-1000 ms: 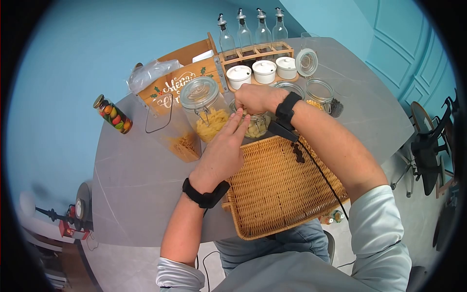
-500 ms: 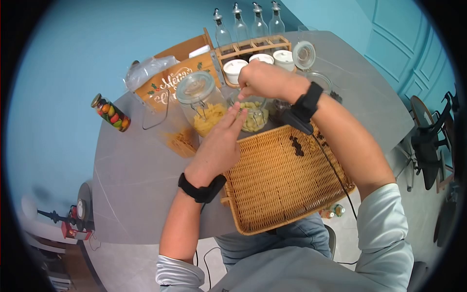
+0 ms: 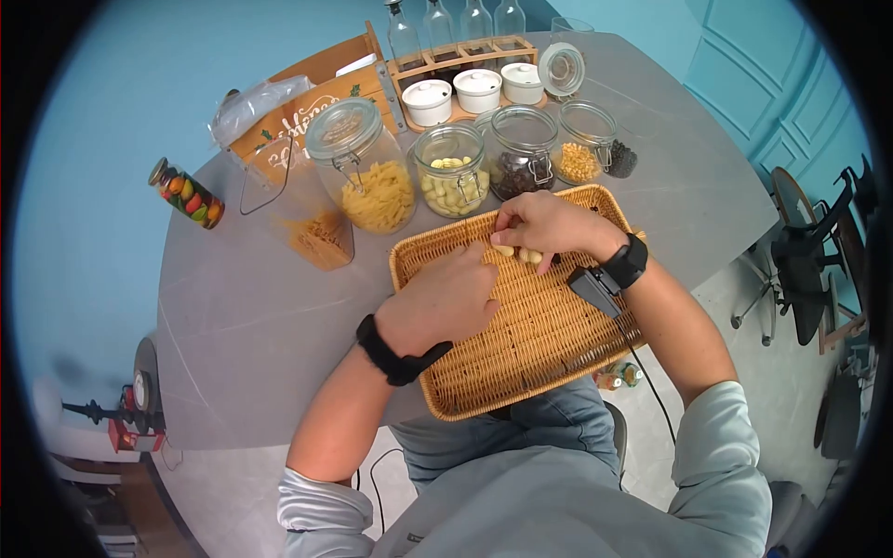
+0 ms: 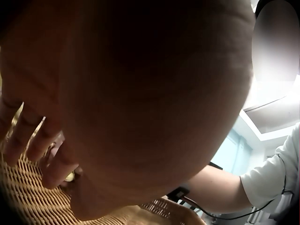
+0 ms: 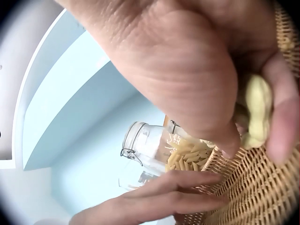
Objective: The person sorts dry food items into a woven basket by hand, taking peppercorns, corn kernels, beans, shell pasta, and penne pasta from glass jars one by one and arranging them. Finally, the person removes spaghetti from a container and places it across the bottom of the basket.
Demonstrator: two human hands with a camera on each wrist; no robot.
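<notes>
A wicker tray [image 3: 549, 344] lies on the grey table in front of me. My right hand [image 3: 517, 244] hovers over its far part and pinches a few pale shell-shaped pasta pieces [image 3: 521, 254]. The right wrist view shows the pasta pieces [image 5: 255, 108] held between thumb and fingers just above the tray [image 5: 253, 192]. My left hand [image 3: 484, 275] rests on the tray beside the right one, fingers stretched towards it and holding nothing. The left hand's fingers [image 5: 178, 194] look straight in that view. An open jar of the same pale pasta [image 3: 449, 175] stands just behind the tray.
Behind the tray stand a lidded penne jar [image 3: 365, 167], a dark bean jar [image 3: 523, 156], a corn jar [image 3: 582, 149] and a container of orange strands [image 3: 312, 223]. Further back are white pots [image 3: 479, 90], a wooden box [image 3: 307, 98] and a small candy jar [image 3: 186, 193].
Both hands came back from the open pasta jar down to the tray. My right hand now carries pasta pieces, and the left hand lies on the wicker.
</notes>
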